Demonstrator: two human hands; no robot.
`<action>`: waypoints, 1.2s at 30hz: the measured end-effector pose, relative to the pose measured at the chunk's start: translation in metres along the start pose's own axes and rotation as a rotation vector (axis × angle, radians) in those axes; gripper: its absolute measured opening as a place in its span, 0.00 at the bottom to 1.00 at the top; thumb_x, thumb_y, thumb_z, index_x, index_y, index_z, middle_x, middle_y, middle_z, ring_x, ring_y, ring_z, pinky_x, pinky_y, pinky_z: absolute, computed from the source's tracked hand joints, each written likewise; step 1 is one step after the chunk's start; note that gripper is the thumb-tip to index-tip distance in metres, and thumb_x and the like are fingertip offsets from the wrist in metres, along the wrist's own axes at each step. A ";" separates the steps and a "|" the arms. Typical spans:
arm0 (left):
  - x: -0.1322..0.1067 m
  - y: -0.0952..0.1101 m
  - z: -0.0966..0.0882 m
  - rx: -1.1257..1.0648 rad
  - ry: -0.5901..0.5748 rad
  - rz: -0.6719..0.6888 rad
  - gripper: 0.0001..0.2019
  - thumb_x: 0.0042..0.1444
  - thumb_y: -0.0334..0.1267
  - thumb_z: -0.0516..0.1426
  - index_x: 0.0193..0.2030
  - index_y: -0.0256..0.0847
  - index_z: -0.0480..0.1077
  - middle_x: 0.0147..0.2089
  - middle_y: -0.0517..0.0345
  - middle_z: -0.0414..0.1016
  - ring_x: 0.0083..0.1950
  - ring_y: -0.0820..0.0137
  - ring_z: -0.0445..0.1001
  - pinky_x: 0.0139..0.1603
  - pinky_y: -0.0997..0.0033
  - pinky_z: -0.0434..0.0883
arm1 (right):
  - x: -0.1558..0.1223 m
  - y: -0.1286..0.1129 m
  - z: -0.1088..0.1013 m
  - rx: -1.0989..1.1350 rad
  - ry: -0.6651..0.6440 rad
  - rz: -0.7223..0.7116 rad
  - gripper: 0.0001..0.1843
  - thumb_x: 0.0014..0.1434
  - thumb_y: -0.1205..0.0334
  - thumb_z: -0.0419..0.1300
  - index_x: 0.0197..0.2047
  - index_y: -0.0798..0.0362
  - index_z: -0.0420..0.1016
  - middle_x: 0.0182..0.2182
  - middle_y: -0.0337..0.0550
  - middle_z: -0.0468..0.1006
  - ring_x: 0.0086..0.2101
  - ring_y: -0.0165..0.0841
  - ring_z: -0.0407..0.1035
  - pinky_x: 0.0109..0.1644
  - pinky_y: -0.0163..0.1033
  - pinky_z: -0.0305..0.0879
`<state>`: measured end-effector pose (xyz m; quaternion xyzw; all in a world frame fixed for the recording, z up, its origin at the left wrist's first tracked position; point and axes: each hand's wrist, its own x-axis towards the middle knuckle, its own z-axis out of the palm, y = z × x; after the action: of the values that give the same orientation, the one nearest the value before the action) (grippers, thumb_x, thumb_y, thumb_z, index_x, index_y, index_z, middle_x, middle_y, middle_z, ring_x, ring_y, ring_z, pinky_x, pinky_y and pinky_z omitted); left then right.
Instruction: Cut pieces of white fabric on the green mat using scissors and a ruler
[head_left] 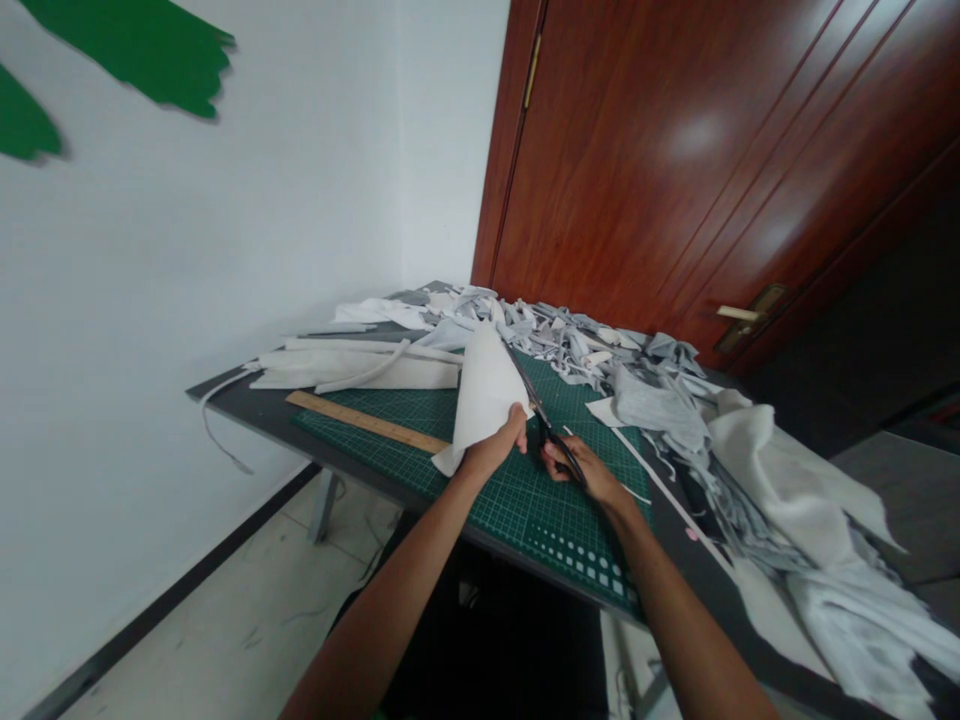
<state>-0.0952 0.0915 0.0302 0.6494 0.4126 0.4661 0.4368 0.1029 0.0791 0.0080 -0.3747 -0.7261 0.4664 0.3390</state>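
Observation:
My left hand [495, 445] grips the lower edge of a white piece of fabric [484, 390] and holds it up over the green cutting mat [525, 490]. My right hand [585, 468] is closed on the handles of black scissors [536, 405]. The scissor blades run up along the right edge of the fabric. A wooden ruler [367, 422] lies on the mat to the left of my hands.
Piles of grey and white fabric scraps [645, 380] cover the back and right of the dark table [247, 405]. Long white strips [352, 365] lie at the back left. A white wall stands on the left and a brown door [712, 160] behind.

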 end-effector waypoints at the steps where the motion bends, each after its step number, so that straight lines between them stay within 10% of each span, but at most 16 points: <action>1: 0.000 0.000 0.000 -0.002 0.002 -0.001 0.33 0.67 0.60 0.41 0.14 0.47 0.58 0.18 0.61 0.65 0.26 0.69 0.68 0.51 0.65 0.69 | 0.000 0.001 0.000 0.000 -0.002 0.000 0.34 0.63 0.31 0.57 0.20 0.52 0.63 0.16 0.32 0.59 0.20 0.26 0.51 0.25 0.36 0.47; 36: 0.001 -0.004 0.000 -0.011 0.049 0.044 0.33 0.67 0.61 0.40 0.15 0.47 0.59 0.18 0.60 0.66 0.26 0.68 0.69 0.51 0.64 0.70 | 0.003 0.000 0.004 0.098 -0.021 0.000 0.29 0.63 0.34 0.57 0.26 0.51 0.64 0.18 0.33 0.59 0.22 0.28 0.53 0.28 0.37 0.48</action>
<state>-0.0953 0.0941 0.0264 0.6442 0.4065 0.4936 0.4197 0.0987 0.0800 0.0068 -0.3527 -0.7058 0.5055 0.3492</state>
